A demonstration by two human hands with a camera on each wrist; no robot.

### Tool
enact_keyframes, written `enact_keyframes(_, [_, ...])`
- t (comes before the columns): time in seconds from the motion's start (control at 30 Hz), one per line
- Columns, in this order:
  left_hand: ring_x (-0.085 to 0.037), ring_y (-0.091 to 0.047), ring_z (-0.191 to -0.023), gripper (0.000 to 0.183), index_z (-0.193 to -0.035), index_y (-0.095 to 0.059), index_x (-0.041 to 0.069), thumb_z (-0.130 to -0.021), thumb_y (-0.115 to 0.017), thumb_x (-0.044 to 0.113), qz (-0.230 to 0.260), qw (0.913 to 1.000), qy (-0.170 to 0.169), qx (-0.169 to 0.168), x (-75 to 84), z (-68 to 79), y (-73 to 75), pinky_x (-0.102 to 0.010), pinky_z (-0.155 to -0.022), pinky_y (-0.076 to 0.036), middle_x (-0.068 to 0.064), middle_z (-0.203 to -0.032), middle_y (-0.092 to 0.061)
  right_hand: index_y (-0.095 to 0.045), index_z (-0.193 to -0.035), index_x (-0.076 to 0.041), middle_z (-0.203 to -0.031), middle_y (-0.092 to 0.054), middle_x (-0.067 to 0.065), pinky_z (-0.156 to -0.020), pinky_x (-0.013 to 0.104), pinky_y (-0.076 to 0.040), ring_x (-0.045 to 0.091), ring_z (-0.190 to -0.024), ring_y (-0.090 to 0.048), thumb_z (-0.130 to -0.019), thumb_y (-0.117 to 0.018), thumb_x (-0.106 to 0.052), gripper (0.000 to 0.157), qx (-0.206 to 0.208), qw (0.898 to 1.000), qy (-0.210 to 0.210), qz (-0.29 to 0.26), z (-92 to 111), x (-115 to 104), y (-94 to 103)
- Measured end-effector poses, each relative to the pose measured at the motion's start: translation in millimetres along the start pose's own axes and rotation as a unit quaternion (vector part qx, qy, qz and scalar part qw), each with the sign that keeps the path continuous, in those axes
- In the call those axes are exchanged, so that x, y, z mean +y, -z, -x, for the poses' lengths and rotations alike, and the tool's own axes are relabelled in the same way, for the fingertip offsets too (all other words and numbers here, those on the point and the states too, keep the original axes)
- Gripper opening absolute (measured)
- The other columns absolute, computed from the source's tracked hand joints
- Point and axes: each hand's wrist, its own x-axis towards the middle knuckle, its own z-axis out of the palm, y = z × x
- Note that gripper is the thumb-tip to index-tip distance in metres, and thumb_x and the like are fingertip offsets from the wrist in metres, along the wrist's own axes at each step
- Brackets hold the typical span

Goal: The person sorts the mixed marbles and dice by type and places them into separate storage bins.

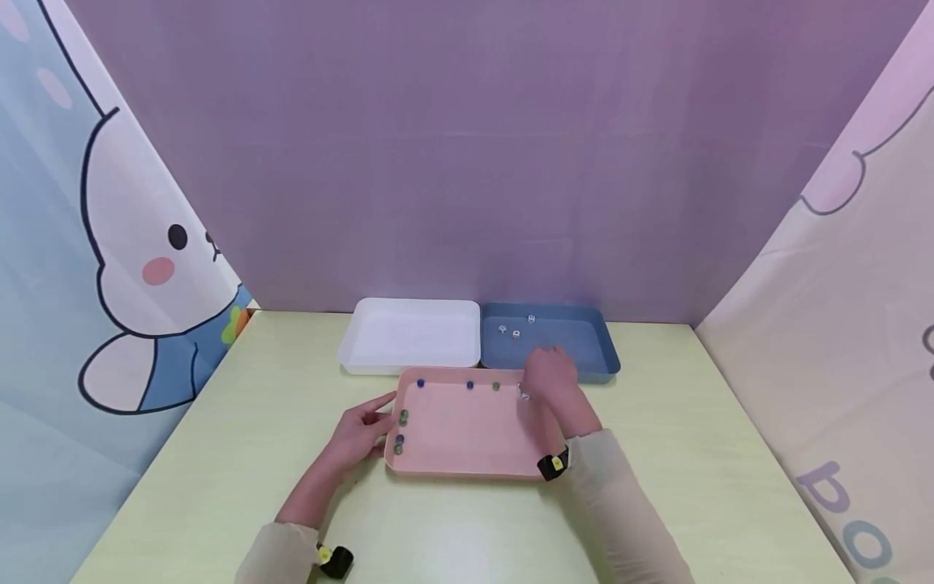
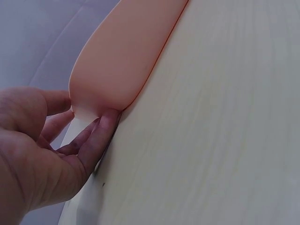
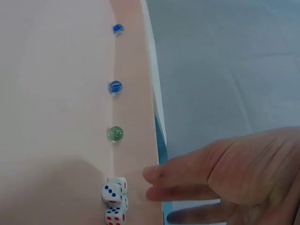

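Observation:
A pink tray (image 1: 467,473) lies on the table. My left hand (image 1: 357,434) rests against its left end, fingertips touching the outer wall in the left wrist view. Over the tray's back right rim is my right hand (image 1: 552,381); in the right wrist view its fingers (image 3: 187,168) extend towards several white dice (image 3: 112,193), apart from them, with nothing visible between the fingertips. Along the back wall sit two blue marbles (image 3: 115,87) and a green marble (image 3: 115,133). More marbles (image 1: 404,418) lie along the left wall. Three dice (image 1: 516,334) are in the blue tray (image 1: 598,377).
Behind the pink tray, a white tray (image 1: 412,371) stands at left beside the blue one. A purple backdrop (image 1: 438,162) rises behind the table (image 1: 467,527), and printed cloths (image 1: 160,324) hang at both sides.

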Motion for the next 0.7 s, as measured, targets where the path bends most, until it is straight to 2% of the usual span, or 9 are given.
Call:
enact_keyframes(0.1, [-0.025, -0.065, -0.088, 0.049, -0.143, -0.051, 0.015, -0.096, -0.062, 0.01, -0.001, 1.0, 0.003, 0.0, -1.0, -1.0, -0.6, -0.039, -0.065, -0.058, -0.021, -0.115, -0.06, -0.069, -0.079, -0.008, -0.104, -0.066, 0.011, -0.096, 0.052, -0.043, 0.038, -0.12, -0.045, -0.083, -0.073, -0.023, 0.016, -0.012, 1.0, -0.027, 0.008, -1.8, -3.0, -2.2])
enact_keyframes(0.2, [-0.025, -0.065, -0.088, 0.049, -0.143, -0.051, 0.015, -0.096, -0.062, 0.009, 0.0, 1.0, 0.005, 0.001, -1.0, -0.6, -1.2, -0.039, -0.065, -0.058, -0.021, -0.115, -0.06, -0.069, -0.09, -0.005, -0.108, -0.064, 0.012, -0.095, 0.051, -0.043, 0.038, -0.117, -0.045, -0.083, -0.071, -0.021, 0.018, -0.025, 0.999, -0.041, 0.016, -5.5, -3.9, -6.4])
enact_keyframes(0.4, [-0.026, -0.065, -0.09, 0.049, -0.143, -0.05, 0.014, -0.096, -0.061, 0.008, 0.002, 1.0, 0.005, 0.0, 0.2, -0.2, -1.3, -0.039, -0.066, -0.058, -0.021, -0.115, -0.06, -0.069, -0.089, -0.008, -0.109, -0.064, 0.012, -0.095, 0.053, -0.042, 0.039, -0.118, -0.043, -0.088, -0.064, -0.018, 0.011, -0.046, 0.998, -0.043, 0.03, -12.7, -4.5, -12.4])
enact_keyframes(0.63, [-0.025, -0.064, -0.09, 0.049, -0.143, -0.051, 0.015, -0.095, -0.062, 0.008, 0.001, 1.0, 0.008, 0.002, -1.5, -2.9, -0.1, -0.039, -0.067, -0.058, -0.021, -0.114, -0.059, -0.066, -0.113, -0.003, -0.113, -0.063, 0.016, -0.091, 0.053, -0.045, 0.04, -0.115, -0.045, -0.093, -0.058, -0.018, 0.027, -0.052, 0.997, -0.03, 0.057, -17.1, -9.5, -11.9])
enact_keyframes(0.7, [-0.025, -0.065, -0.089, 0.049, -0.143, -0.051, 0.015, -0.096, -0.061, 0.008, 0.002, 1.0, 0.006, 0.001, -1.8, -2.7, 0.2, -0.039, -0.066, -0.058, -0.02, -0.114, -0.06, -0.066, -0.115, -0.004, -0.114, -0.063, 0.016, -0.09, 0.052, -0.046, 0.039, -0.114, -0.047, -0.092, -0.058, -0.019, 0.029, -0.05, 0.996, -0.025, 0.066, -17.6, -11.9, -12.6])
